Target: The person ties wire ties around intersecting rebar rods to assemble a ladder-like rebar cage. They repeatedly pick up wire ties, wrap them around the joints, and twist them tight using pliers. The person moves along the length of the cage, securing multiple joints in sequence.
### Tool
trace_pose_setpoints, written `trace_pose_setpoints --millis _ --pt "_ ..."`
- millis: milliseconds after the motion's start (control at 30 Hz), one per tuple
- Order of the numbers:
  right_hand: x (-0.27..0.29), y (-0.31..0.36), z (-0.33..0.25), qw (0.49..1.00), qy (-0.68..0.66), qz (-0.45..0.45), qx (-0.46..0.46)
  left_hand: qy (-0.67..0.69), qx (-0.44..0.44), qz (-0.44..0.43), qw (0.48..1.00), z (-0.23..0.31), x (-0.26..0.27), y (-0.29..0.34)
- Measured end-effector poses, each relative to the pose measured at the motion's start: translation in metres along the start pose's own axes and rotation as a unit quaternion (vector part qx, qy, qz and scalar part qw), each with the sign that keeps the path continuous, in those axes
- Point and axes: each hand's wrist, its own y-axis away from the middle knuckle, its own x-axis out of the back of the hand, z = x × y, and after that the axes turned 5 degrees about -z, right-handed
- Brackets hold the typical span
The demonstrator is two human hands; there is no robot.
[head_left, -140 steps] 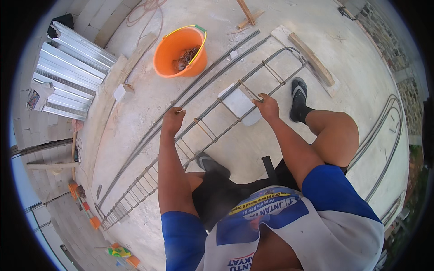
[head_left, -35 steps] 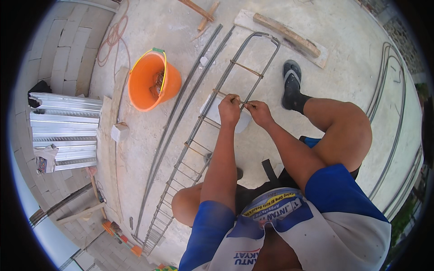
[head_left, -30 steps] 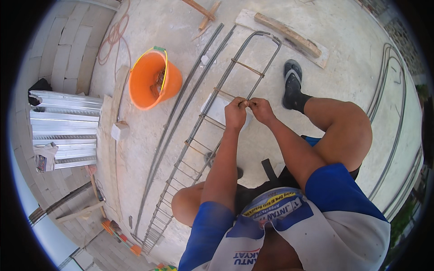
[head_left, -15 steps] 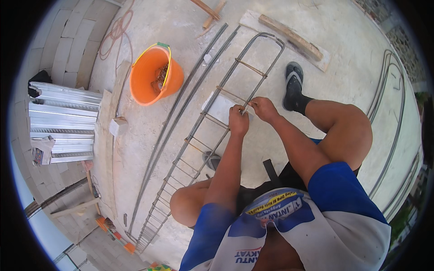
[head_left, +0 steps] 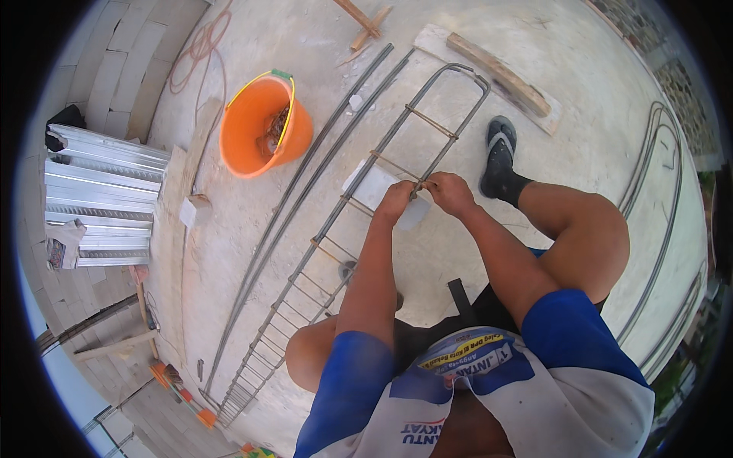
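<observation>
A long, narrow rebar cage (head_left: 374,153) runs diagonally across the floor, with rectangular stirrups crossing its long bars. Both my hands meet at its near-side bar, beside a stirrup in the upper part. My left hand (head_left: 394,200) is closed, its fingertips pinched at that joint. Just right of it, my right hand (head_left: 452,193) also pinches close against the bar. Whatever lies between the fingertips is too small to make out. Under the cage, by my hands, sits a pale block (head_left: 413,214).
An orange bucket (head_left: 243,130) holding rusty wire stands left of two loose bars (head_left: 337,124). A timber piece (head_left: 500,72) lies on a board beyond the cage. Ribbed metal sheets (head_left: 103,200) are stacked at left; bent bars (head_left: 675,198) lie at right. My feet flank the cage's near side.
The view has shifted slightly. My right hand has drawn in against the left at the joint, and my left hand has turned a little.
</observation>
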Motion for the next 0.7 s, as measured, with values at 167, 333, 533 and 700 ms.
trace_pose_setpoints --millis 167,333,533,700 --pt "0.002 -0.002 0.004 0.999 0.008 -0.013 -0.032 0.037 0.055 -0.010 0.998 0.022 -0.006 0.007" --pt "0.001 -0.003 0.008 0.999 0.018 -0.016 -0.028 0.055 -0.001 0.044 0.998 0.010 -0.015 -0.001" --pt "0.000 -0.005 0.005 0.999 0.025 -0.015 -0.035 0.125 0.040 0.008 0.991 0.025 -0.001 0.005" --pt "-0.006 -0.001 0.006 0.999 0.023 -0.002 -0.044 0.198 0.062 0.044 0.977 0.056 -0.002 0.008"
